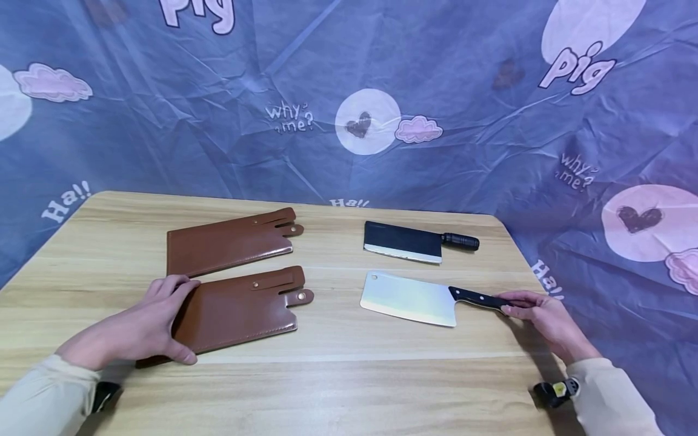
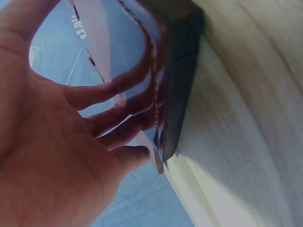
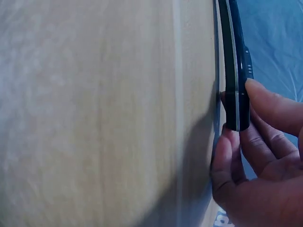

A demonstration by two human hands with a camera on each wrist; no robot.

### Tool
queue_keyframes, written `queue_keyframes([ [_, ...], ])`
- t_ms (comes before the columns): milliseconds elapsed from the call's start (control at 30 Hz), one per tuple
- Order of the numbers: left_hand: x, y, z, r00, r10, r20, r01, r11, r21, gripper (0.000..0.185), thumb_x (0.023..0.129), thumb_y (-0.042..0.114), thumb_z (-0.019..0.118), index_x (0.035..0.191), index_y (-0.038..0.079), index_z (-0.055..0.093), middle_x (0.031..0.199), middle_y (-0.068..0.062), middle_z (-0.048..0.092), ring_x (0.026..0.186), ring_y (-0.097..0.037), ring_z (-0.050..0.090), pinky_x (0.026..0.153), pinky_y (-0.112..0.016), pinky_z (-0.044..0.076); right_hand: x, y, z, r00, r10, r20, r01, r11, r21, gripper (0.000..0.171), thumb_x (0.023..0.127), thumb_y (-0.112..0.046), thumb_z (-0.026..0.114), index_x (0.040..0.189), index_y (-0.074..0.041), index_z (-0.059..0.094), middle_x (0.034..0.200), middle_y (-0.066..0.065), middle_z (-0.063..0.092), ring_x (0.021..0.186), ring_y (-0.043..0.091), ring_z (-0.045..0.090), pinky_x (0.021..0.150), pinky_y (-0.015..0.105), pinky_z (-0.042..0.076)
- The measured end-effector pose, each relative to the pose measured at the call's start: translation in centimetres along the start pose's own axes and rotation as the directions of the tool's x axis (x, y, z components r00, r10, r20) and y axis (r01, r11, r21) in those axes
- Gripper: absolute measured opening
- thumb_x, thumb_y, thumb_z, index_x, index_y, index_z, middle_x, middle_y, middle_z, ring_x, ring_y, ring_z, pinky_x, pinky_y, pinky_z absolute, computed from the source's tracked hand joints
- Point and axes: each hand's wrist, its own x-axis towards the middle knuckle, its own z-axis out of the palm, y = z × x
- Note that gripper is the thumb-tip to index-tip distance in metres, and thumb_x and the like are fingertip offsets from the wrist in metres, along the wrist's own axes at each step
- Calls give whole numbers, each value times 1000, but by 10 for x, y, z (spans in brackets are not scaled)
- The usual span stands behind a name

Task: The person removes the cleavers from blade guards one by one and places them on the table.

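My left hand [image 1: 143,324] spreads over the left end of the nearer brown cleaver sheath [image 1: 240,312], thumb along the near edge and fingers toward the far edge. The left wrist view shows fairly straight fingers [image 2: 106,120] right at the sheath's shiny stitched end [image 2: 156,75]. On the right, my right hand [image 1: 540,315] pinches the black handle end of a silver-bladed cleaver [image 1: 409,297], whose blade points left. The right wrist view has the thumb against one side of that handle [image 3: 236,106] and fingers curled behind it.
A second brown sheath [image 1: 229,242] lies behind the first. Behind the silver cleaver is a dark-bladed cleaver [image 1: 403,239] with a bright edge and black handle. The wooden table [image 1: 349,393] ends at a blue printed cloth [image 1: 305,157] behind and at the right.
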Motion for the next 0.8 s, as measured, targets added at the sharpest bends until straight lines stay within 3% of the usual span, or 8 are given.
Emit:
queue_keyframes([
  [133, 1, 0, 0, 1000, -4, 5, 4, 1000, 1, 130, 50, 64, 87, 141, -9, 32, 133, -24, 32, 121, -44, 28, 92, -60, 39, -1, 1, -1, 1000, -11, 3, 11, 1000, 11, 37, 89, -10, 72, 121, 8, 64, 100, -14, 69, 92, 0, 53, 74, 18, 37],
  [333, 4, -1, 0, 1000, 20, 4, -20, 1000, 8, 132, 50, 70, 84, 141, -10, 32, 133, -24, 33, 120, -42, 30, 93, -59, 39, -5, 3, -6, 1000, 1, 28, -5, 990, 140, 34, 89, -5, 70, 121, 4, 65, 103, -12, 70, 95, -3, 58, 80, 13, 39],
  [533, 5, -2, 1, 999, 31, 9, -31, 999, 11, 134, 48, 74, 81, 141, -10, 32, 132, -24, 33, 120, -42, 31, 93, -58, 40, -7, 5, -7, 1000, 24, 13, -26, 990, 142, 34, 94, -15, 68, 123, 2, 65, 105, -13, 70, 96, -5, 57, 78, 13, 44],
  [633, 3, -3, 1, 1000, 21, 4, -21, 1000, 17, 138, 48, 76, 79, 142, -11, 29, 134, -25, 32, 121, -44, 29, 93, -60, 39, -4, 1, -7, 999, 39, 32, -43, 985, 167, 35, 97, -15, 63, 124, 7, 62, 103, -13, 70, 95, -5, 58, 78, 15, 47],
  [733, 1, -1, 1, 1000, 12, -9, -12, 1000, 21, 140, 49, 77, 77, 144, -12, 26, 138, -28, 30, 123, -47, 26, 94, -63, 37, 0, -9, -6, 998, 49, 34, -53, 990, 128, 39, 100, -15, 58, 126, 14, 55, 103, -9, 70, 92, -3, 61, 76, 17, 50],
  [800, 1, 2, -1, 1000, 7, -29, -6, 1000, 21, 137, 54, 77, 76, 146, -12, 25, 141, -30, 28, 125, -49, 25, 94, -65, 36, 2, -19, -5, 999, 42, 8, -42, 999, 19, 42, 101, -19, 56, 126, 15, 53, 106, 0, 70, 92, -1, 61, 76, 18, 50],
])
